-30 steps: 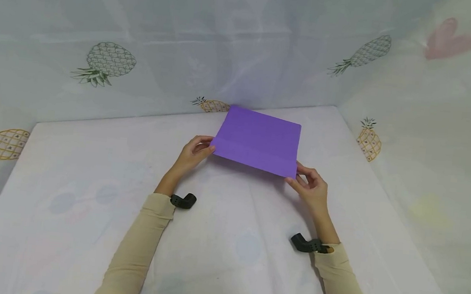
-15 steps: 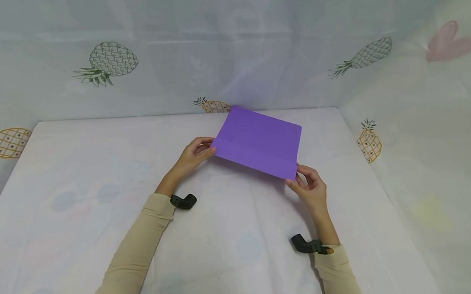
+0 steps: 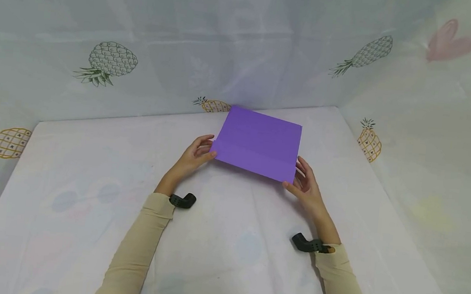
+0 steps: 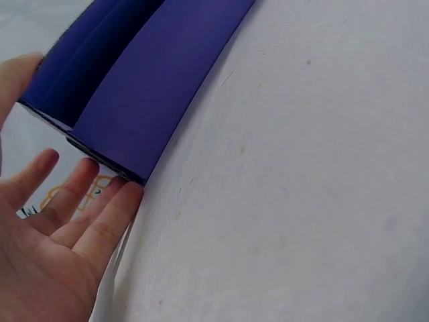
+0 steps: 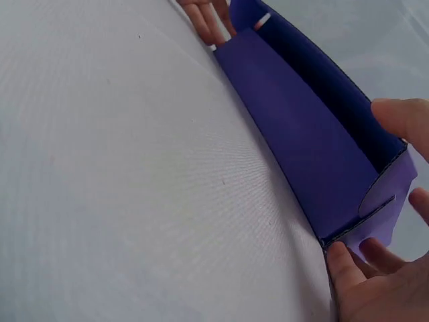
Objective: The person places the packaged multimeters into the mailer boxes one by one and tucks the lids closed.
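Note:
A purple cardboard box [image 3: 258, 142] lies near the back of the table, its flat top panel facing up. Its near long side gapes, showing a dark inside and a flat bottom panel [image 5: 295, 127]. At its left end, my left hand [image 3: 190, 159] touches the top's near corner with the thumb, while its extended fingertips meet the lower corner. On the opposite end, my right hand [image 3: 307, 187] has its thumb at the top panel's front edge. Its other fingers spread along the end flap [image 5: 385, 211], fingertips at the lower corner. The far side is hidden.
A white cloth covers the table [image 3: 99, 190]. Behind and to the right hang pale sheets with printed pineapples [image 3: 113, 59]. The table's right edge [image 3: 399, 210] runs beside the right arm. A black wrist camera [image 3: 182, 200] sits on the left wrist, another [image 3: 307, 244] on the right.
The right fingers have lifted and straightened along the box's end. The left fingers have spread slightly. The top panel's front edge has come down a little toward me.

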Available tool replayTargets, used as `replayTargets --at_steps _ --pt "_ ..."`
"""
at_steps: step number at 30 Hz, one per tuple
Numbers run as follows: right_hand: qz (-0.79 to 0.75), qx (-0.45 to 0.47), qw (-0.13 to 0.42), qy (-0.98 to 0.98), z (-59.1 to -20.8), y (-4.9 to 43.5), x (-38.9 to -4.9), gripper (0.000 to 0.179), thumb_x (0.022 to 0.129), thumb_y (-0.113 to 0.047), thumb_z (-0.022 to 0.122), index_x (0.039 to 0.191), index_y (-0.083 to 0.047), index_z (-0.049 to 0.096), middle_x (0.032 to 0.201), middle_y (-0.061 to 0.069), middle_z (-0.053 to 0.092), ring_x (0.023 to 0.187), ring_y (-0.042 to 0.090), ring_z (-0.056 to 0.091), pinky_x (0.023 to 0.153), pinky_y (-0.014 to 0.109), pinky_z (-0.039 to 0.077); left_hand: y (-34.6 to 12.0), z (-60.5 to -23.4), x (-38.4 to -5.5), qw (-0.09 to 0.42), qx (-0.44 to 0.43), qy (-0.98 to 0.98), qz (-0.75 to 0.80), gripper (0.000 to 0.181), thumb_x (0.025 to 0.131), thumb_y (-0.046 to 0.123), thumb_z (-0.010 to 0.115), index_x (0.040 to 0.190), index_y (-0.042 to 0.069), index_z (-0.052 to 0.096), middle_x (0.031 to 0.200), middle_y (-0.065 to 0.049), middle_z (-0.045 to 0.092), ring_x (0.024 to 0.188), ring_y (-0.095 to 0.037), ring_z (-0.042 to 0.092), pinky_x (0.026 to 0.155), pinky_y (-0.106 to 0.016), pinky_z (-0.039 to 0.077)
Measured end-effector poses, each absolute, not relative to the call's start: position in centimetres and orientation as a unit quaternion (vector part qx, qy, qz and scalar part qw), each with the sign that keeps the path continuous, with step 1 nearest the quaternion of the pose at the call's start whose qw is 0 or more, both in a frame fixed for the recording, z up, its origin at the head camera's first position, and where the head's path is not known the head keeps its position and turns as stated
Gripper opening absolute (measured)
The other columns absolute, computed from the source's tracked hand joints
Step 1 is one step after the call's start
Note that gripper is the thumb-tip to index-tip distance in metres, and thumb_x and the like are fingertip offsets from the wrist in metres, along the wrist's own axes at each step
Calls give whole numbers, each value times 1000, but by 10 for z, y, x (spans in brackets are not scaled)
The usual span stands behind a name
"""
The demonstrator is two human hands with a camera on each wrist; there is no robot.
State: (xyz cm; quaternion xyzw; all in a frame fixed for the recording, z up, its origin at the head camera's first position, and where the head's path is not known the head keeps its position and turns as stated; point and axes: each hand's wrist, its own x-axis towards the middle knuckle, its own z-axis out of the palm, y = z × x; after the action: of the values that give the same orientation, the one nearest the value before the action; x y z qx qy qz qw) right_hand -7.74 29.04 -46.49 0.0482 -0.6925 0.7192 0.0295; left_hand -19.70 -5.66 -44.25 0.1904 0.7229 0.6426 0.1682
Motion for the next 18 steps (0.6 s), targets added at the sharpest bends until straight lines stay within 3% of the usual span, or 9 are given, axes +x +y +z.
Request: replayTargets --at_steps 8,18 --pt "708 52 14 -705 -467 291 -77 85 87 9 66 156 -15 22 158 16 18 145 35 20 112 18 29 -56 -431 -189 171 202 716 646 67 94 4 62 150 0 27 144 -28 38 136 -42 37 109 -49 38" --pt "679 65 55 -729 -473 288 -81 84 82 17 67 152 -5 26 150 19 26 138 34 31 109 16 33 -53 -462 -206 151 218 707 656 73 89 -4 66 151 4 28 139 -28 40 133 -40 42 111 -45 37"
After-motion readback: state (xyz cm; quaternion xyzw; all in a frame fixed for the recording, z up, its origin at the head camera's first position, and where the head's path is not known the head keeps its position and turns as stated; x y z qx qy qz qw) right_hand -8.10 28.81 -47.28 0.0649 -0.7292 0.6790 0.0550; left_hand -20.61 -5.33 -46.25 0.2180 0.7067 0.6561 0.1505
